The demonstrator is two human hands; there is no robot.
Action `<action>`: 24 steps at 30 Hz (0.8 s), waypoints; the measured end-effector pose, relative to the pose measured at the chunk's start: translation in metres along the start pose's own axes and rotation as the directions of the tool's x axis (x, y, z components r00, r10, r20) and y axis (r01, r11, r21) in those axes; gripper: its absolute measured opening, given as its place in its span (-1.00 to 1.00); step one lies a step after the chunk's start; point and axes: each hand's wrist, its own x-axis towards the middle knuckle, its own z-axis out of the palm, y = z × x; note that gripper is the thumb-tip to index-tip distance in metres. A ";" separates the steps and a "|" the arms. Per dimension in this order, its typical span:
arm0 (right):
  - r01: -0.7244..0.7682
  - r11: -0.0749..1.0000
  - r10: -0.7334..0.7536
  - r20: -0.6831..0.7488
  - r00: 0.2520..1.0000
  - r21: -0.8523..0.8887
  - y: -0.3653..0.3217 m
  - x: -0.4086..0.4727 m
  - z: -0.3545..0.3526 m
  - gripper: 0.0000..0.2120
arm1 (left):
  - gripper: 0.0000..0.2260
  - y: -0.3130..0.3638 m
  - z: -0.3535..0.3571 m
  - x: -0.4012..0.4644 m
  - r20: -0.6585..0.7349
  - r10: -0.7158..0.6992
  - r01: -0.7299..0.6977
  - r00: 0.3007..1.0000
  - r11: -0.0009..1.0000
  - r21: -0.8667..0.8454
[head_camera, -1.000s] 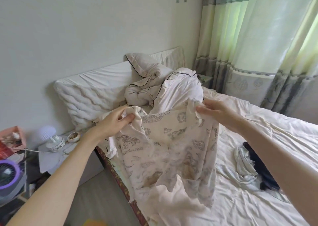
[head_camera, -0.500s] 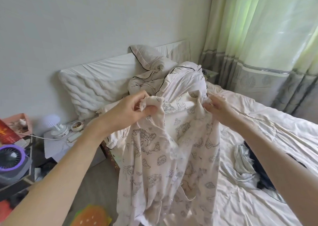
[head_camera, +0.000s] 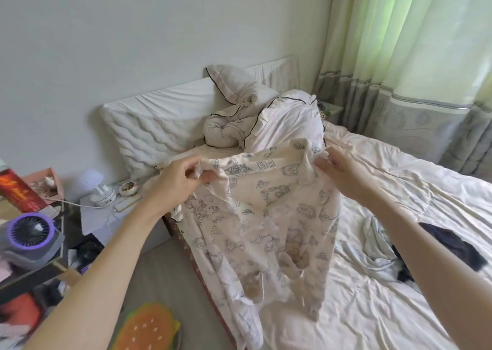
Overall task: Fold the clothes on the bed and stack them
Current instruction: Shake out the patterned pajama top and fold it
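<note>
A cream garment with a grey cartoon print [head_camera: 266,221] hangs in the air over the bed's left edge. My left hand [head_camera: 181,181] pinches its top left corner and my right hand [head_camera: 338,171] pinches its top right corner, so the cloth is spread between them and drapes down to the sheet. On the bed [head_camera: 399,309] to the right lie a pale crumpled garment [head_camera: 375,243] and a dark navy garment [head_camera: 447,243], partly hidden by my right forearm.
A bunched white duvet with black piping [head_camera: 255,126] and a pillow [head_camera: 157,134] lie at the headboard. A bedside table [head_camera: 106,211] with a small lamp and bowl stands left, by a purple fan [head_camera: 29,232]. A burger-shaped cushion [head_camera: 149,328] lies on the floor. Curtains [head_camera: 412,56] hang right.
My hands have regripped the garment's top edge and pulled apart, so the cloth is now spread wider between them. The view has tilted down a little.
</note>
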 end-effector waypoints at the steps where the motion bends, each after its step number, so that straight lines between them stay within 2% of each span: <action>1: -0.048 0.999 0.049 0.058 0.997 -0.026 0.002 -0.006 0.000 -0.77 | -0.71 -0.002 0.002 -0.006 -0.003 -0.023 0.022 1.000 0.999 -0.031; 3: -0.105 0.991 0.116 0.137 0.984 -0.083 0.004 -0.022 -0.001 -0.77 | -0.88 -0.007 0.012 -0.022 0.016 -0.044 0.045 0.999 0.998 -0.053; 6: -0.115 0.978 0.150 0.202 0.968 -0.172 0.001 -0.054 0.001 -0.79 | -0.87 -0.032 0.026 -0.053 0.028 -0.122 0.124 0.992 0.989 -0.084; 8: -0.081 0.963 0.139 0.215 0.967 -0.258 -0.003 -0.082 0.006 -0.80 | -0.98 -0.044 0.032 -0.075 0.005 -0.202 0.202 0.979 0.977 -0.072; 9: -0.048 0.960 0.107 0.202 0.974 -0.275 -0.006 -0.096 0.010 -0.81 | -0.88 -0.047 0.033 -0.085 -0.025 -0.208 0.207 0.978 0.977 -0.051; 11: 0.015 0.967 0.012 0.105 0.994 -0.255 -0.014 -0.127 0.016 -0.81 | -0.76 -0.043 0.032 -0.106 -0.098 -0.158 0.156 0.982 0.987 -0.036; 14: 0.084 0.960 -0.117 -0.108 0.987 -0.268 -0.030 -0.170 0.020 -0.91 | -0.86 -0.022 0.029 -0.138 -0.202 -0.005 0.007 0.979 1.000 0.007; 16: 0.118 0.936 -0.192 -0.200 0.961 -0.331 -0.036 -0.192 0.021 -0.88 | -0.75 -0.012 0.030 -0.155 -0.248 0.055 -0.049 0.967 0.998 0.032; 20: 0.127 0.891 -0.278 -0.305 0.911 -0.435 -0.048 -0.209 0.018 -0.84 | -0.79 -0.006 0.032 -0.154 -0.278 -0.027 -0.005 0.960 0.993 -0.116; 24: 0.132 0.862 -0.352 -0.390 0.851 -0.489 -0.050 -0.190 0.015 -0.82 | -0.77 -0.007 0.031 -0.127 -0.303 -0.035 -0.034 0.952 0.975 -0.221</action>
